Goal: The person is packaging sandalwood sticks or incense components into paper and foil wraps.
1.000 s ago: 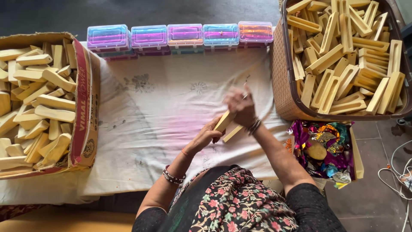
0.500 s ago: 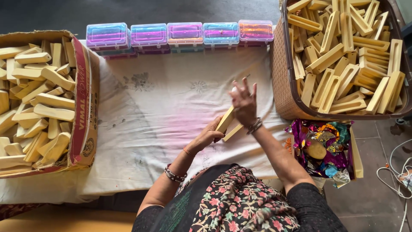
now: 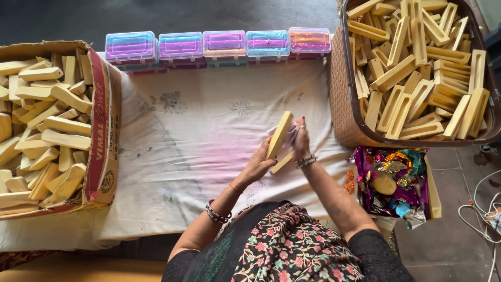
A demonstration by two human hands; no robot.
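Left hand: the left hand [image 3: 257, 166] grips the lower end of a pale yellow wooden block [image 3: 279, 134], fingers closed round it, holding it tilted upright above the cloth.
Right hand: the right hand [image 3: 300, 142] is pressed against the block's right face, fingers together on a small pale rag [image 3: 288, 132] that lies between palm and wood.
Second block: a second wooden piece [image 3: 282, 162] lies flat on the cloth just below the hands, touching the left hand's fingertips.
Work surface: a white stained cloth [image 3: 203, 125] covers the table between the containers.
Left container: a cardboard box [image 3: 102, 120] filled with similar pale blocks.
Right container: a woven brown basket [image 3: 342, 99] heaped with grooved yellow blocks.
Far edge: a row of small coloured plastic cases [image 3: 224, 44], side by side.
Lower right: a box of shiny foil wrappers [image 3: 391, 183], just beside the right forearm.
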